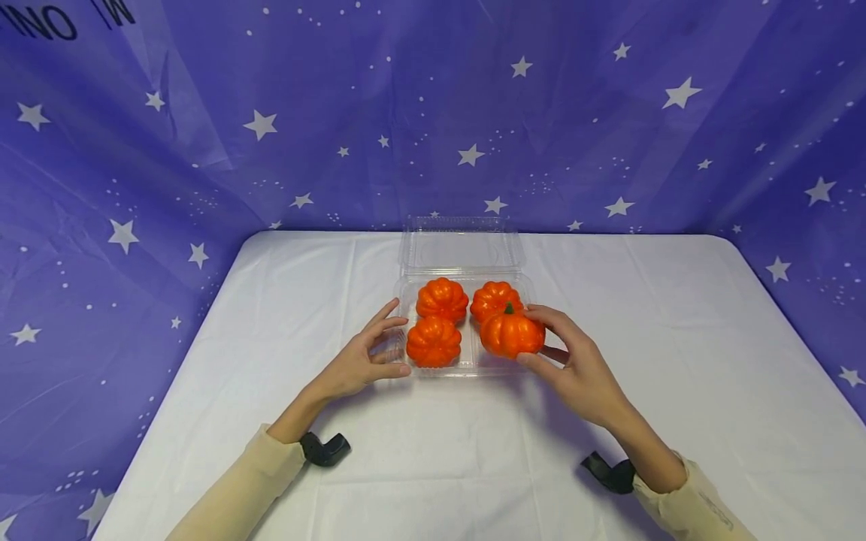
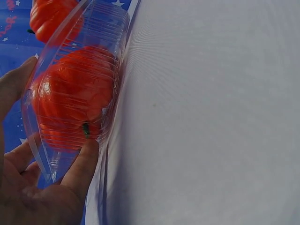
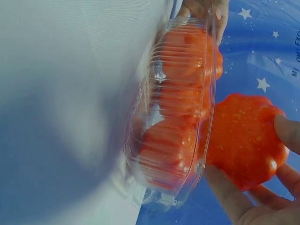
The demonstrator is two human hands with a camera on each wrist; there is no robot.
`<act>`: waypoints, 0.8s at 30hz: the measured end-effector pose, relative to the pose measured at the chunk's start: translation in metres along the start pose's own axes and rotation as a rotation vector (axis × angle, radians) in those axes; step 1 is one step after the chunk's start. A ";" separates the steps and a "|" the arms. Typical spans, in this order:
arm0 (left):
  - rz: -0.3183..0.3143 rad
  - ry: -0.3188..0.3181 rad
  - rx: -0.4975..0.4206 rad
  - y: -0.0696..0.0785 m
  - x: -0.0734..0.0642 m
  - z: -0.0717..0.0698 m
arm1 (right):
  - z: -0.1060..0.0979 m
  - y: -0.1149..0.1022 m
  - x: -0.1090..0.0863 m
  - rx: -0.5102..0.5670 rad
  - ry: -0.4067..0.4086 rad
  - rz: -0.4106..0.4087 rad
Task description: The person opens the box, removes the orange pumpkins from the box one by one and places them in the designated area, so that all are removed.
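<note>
An orange toy pumpkin [image 1: 512,335] with a green stem is gripped by my right hand [image 1: 580,373], thumb at the near side and fingers behind. It hangs over the front right of a clear plastic clamshell box [image 1: 467,373], and in the right wrist view the held pumpkin [image 3: 246,140] shows above the rim. Inside the box lie three more: a back-left pumpkin [image 1: 442,299], a front-left pumpkin [image 1: 434,343] and a back-right pumpkin [image 1: 496,298], partly covered by the held one. At the box's left side, my left hand [image 1: 358,362] touches the wall with spread fingers.
The box's clear lid [image 1: 462,252] stands open at the back. Under everything is a white tablecloth [image 1: 419,466]. A purple curtain with stars [image 1: 433,113] surrounds the table's back and sides. Dark wrist mounts [image 1: 326,449] sit on both forearms.
</note>
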State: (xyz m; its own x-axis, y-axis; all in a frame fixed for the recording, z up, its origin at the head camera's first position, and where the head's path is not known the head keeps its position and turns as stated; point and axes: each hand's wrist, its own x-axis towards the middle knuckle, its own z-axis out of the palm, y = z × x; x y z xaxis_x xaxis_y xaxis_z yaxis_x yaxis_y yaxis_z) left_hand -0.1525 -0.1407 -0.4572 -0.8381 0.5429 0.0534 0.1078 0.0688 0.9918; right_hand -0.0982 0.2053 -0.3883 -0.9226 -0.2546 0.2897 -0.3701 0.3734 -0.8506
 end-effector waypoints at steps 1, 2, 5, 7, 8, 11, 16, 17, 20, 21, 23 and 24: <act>0.000 0.001 0.002 0.000 0.000 0.000 | -0.001 -0.001 0.000 0.014 0.008 0.007; 0.001 0.002 0.003 0.000 0.000 0.000 | -0.002 -0.001 -0.001 0.024 0.017 0.013; 0.002 0.004 0.002 0.001 0.000 0.000 | -0.005 -0.001 -0.002 0.032 0.037 0.035; 0.003 0.003 -0.001 0.001 0.000 0.000 | -0.007 -0.001 -0.003 0.025 0.042 0.039; 0.003 0.002 -0.003 0.001 0.000 0.001 | -0.008 -0.001 -0.003 0.018 0.042 0.037; 0.002 0.000 -0.007 0.001 0.001 0.001 | -0.010 0.000 -0.005 0.007 0.040 0.023; 0.000 0.003 -0.006 0.001 0.001 0.001 | -0.013 0.003 -0.009 0.004 0.055 0.029; 0.000 0.004 -0.005 0.001 0.001 0.001 | -0.014 0.003 -0.009 0.006 0.059 0.034; 0.001 0.003 -0.003 0.001 0.001 0.001 | -0.017 0.005 -0.012 0.009 0.067 0.048; 0.002 0.002 -0.004 0.000 0.001 0.001 | -0.018 0.005 -0.012 0.010 0.069 0.050; 0.004 0.001 -0.007 0.000 0.001 0.001 | -0.019 0.006 -0.013 0.017 0.072 0.054; 0.005 0.001 -0.010 0.000 0.001 0.001 | -0.020 0.006 -0.013 0.021 0.071 0.055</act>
State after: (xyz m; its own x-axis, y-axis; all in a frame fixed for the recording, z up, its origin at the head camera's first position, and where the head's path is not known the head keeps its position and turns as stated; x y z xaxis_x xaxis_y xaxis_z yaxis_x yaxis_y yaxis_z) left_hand -0.1524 -0.1394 -0.4570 -0.8382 0.5423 0.0580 0.1064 0.0582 0.9926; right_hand -0.0905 0.2292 -0.3888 -0.9472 -0.1702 0.2717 -0.3168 0.3662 -0.8750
